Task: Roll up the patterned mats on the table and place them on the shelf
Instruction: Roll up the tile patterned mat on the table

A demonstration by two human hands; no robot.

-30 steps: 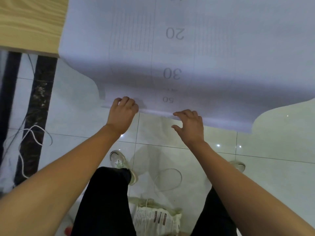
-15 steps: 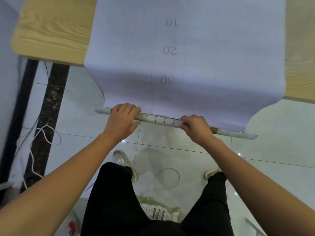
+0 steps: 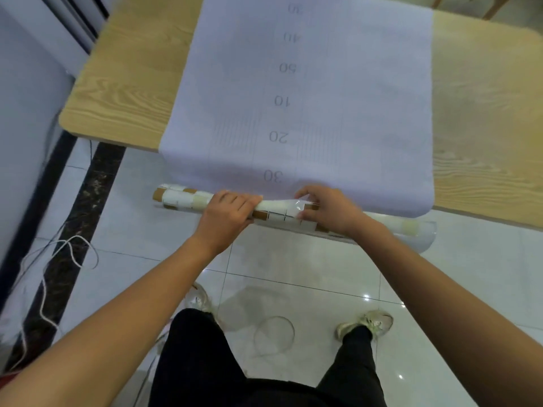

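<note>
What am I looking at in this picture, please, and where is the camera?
No machine here: a person works with bare hands. The one camera sits on their head, looking forward and down, so you see their own arms and legs. A pale mat with printed numbers lies on a wooden table and hangs over its near edge. That end is rolled up, showing white and brown squares. The left hand and right hand both grip the roll. A white cord lies on the tiled floor.
</note>
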